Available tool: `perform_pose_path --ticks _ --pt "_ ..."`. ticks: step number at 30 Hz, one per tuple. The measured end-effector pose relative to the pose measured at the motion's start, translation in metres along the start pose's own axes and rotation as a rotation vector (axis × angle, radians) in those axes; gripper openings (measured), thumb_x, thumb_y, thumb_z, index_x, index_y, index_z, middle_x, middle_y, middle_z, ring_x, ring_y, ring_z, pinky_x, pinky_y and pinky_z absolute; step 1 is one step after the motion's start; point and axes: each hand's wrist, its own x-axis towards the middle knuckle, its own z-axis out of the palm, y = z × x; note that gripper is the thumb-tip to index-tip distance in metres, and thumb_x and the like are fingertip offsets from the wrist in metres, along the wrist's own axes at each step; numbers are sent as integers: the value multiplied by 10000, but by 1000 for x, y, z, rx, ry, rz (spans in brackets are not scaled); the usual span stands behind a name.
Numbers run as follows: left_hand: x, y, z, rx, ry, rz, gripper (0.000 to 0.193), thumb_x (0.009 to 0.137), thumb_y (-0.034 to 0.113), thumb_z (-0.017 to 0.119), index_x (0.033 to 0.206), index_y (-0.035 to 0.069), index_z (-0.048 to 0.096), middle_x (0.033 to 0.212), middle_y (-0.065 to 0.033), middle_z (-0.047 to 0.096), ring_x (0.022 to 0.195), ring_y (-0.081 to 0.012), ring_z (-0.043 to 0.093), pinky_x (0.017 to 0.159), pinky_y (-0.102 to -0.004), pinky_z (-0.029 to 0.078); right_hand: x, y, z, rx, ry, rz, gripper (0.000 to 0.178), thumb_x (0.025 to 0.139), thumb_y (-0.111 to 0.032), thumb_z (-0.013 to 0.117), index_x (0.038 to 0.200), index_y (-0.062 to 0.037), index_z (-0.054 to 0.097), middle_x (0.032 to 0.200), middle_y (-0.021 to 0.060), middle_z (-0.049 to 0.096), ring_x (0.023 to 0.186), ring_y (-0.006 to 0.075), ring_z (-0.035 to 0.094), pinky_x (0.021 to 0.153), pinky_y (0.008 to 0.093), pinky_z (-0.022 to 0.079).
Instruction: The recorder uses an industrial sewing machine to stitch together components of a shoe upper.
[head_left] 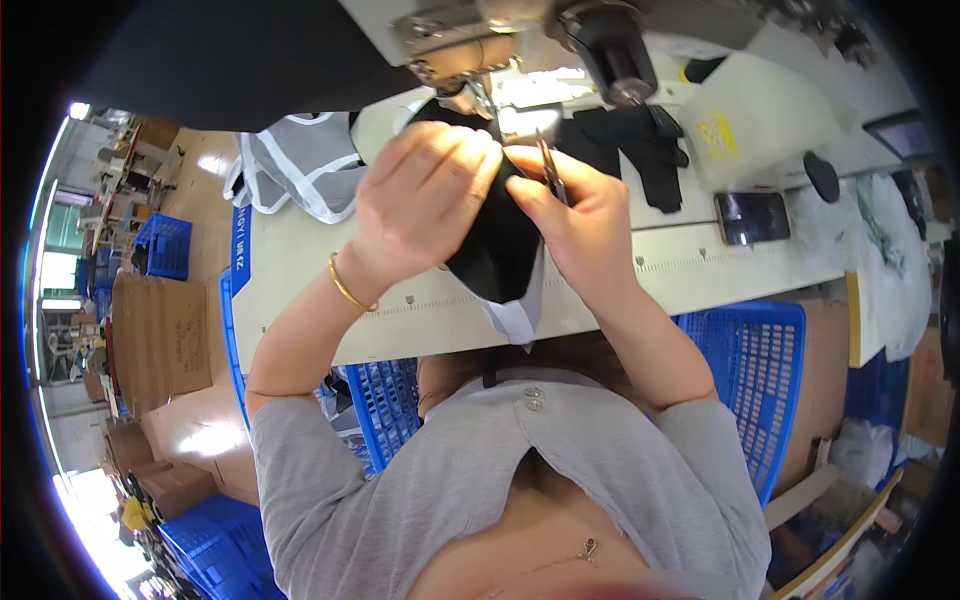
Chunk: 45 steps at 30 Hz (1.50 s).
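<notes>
My left hand (pixel 425 195) is closed on the upper edge of a black fabric piece (pixel 500 260), close to the needle area of a sewing machine (pixel 470 60). Opposite it, my right hand (pixel 575 205) pinches the fabric's other side between thumb and finger. A small pointed dark metal tool (pixel 548 165) also sits in the right hand; whether it is snips or tweezers I cannot tell. White material (pixel 518 315) hangs below the black piece, over the table's front edge. The fingertips of both hands nearly meet, and they hide the edge being held.
Grey mesh pieces with white trim (pixel 300 165) lie on the sewing table (pixel 380 335) at left. Black fabric pieces (pixel 650 150), a phone (pixel 752 218) and a translucent plastic container (pixel 760 125) are at right. Blue baskets (pixel 745 380) stand below the table edge.
</notes>
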Motion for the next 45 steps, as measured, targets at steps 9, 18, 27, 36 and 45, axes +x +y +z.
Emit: perform_pose_path --ticks 9,18,27,36,45 --pt "3 -7 9 79 33 23 332 612 98 638 924 -4 686 927 -65 655 869 -201 637 842 -334 512 8 2 -1 80 12 -35 283 822 -83 632 1062 56 689 863 88 721 776 63 601 712 229 487" --pt "0 -9 8 96 15 -3 335 635 102 647 949 -9 685 943 -73 653 860 -207 626 831 -343 511 12 -1 -6 63 1 -45 252 824 -81 619 1029 37 705 742 2 647 663 23 508 592 208 421" --pt "-1 -10 6 86 -2 -19 307 645 87 655 937 2 692 930 -63 663 852 -193 631 839 -339 510 15 -3 -6 46 8 -56 233 823 -70 627 1015 38 703 757 19 666 689 29 533 626 213 446" --pt "-1 -14 8 27 29 -46 233 659 61 674 885 4 688 915 -62 662 823 -201 630 851 -355 508 16 -3 -5 22 16 -68 231 820 -62 623 1013 35 703 770 33 671 703 33 536 640 215 451" --pt "-31 -18 -4 -974 204 -1460 321 836 20 689 1133 -34 580 1040 -90 653 993 -179 594 886 -337 470 13 -8 -9 -37 -4 13 203 835 -73 647 1003 28 701 722 -22 625 647 18 487 585 200 399"
